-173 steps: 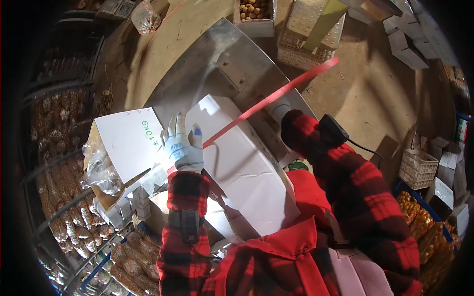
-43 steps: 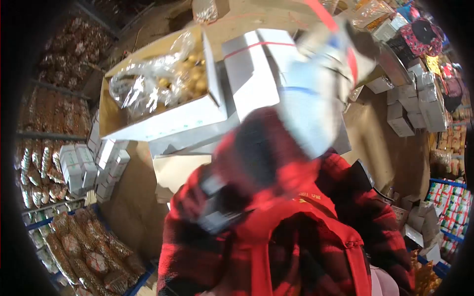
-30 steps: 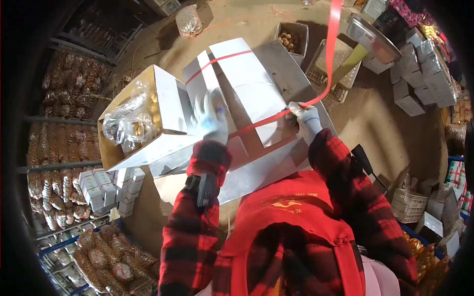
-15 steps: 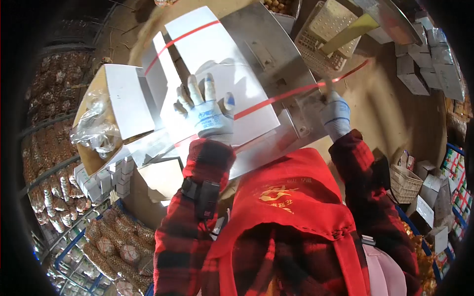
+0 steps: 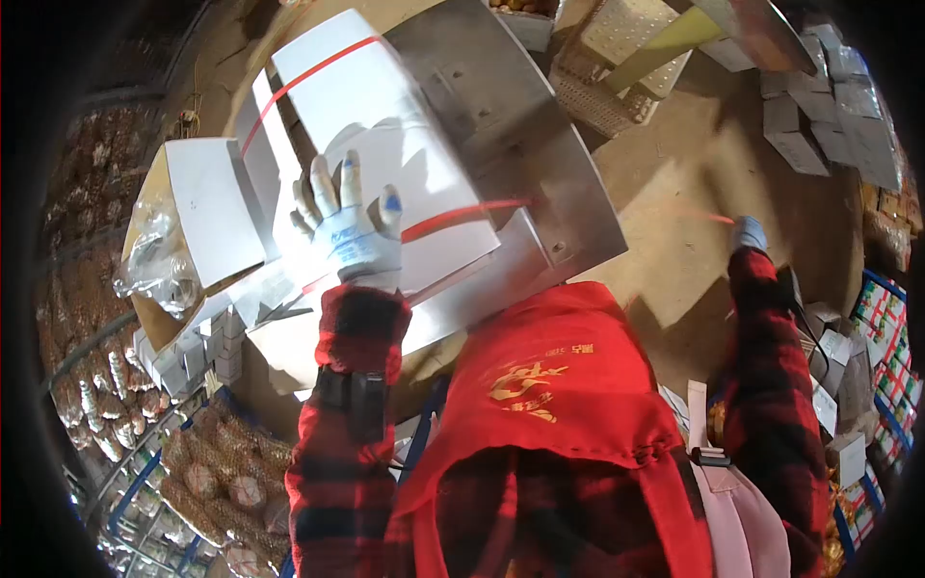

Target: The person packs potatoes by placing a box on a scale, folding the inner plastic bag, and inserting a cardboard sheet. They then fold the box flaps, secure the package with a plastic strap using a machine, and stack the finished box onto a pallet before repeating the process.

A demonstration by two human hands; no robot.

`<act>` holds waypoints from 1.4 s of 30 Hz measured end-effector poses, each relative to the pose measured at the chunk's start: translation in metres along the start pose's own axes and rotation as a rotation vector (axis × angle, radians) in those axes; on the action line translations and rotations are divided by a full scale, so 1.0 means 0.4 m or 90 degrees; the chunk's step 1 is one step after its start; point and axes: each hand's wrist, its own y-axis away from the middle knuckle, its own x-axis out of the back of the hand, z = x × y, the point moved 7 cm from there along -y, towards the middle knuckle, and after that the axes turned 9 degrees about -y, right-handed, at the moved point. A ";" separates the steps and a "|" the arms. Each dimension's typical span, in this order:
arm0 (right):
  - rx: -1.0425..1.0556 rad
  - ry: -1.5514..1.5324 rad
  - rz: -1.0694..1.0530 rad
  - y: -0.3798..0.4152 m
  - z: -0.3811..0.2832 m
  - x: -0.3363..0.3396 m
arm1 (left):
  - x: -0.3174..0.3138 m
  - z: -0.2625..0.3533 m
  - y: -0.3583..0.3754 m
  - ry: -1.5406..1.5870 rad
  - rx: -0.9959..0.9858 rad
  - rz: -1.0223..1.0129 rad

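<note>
My left hand [image 5: 355,231], in a white glove with blue print, lies flat with its fingers spread on a white box [image 5: 385,154]. The box rests on a grey metal table [image 5: 520,106]. A red strap [image 5: 328,65] crosses the box's far end, and a second red strap [image 5: 453,218] crosses nearer my hand. Out to the right, my gloved right hand [image 5: 750,234] is closed at the end of a red strap, which is blurred between the table and the hand.
An open carton [image 5: 149,212] with clear plastic bags stands at the left. Mesh sacks [image 5: 226,472] lie lower left. A perforated plastic crate [image 5: 617,58] is at the top right. White boxes [image 5: 819,106] are stacked farther right.
My right hand has moved far to the right, away from the table, with the strap. My left hand stays on the box; the view has shifted, so both appear farther left.
</note>
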 end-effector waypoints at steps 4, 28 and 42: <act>-0.138 -0.785 -0.045 0.131 -0.110 0.120 | -0.004 0.007 0.001 -0.056 -0.021 0.002; 0.195 -0.781 -0.190 0.273 -1.142 0.051 | 0.019 0.024 -0.010 -0.054 -0.035 -0.042; 0.247 -0.659 -0.165 0.311 -1.168 0.028 | 0.011 0.009 -0.006 -0.041 -0.021 -0.056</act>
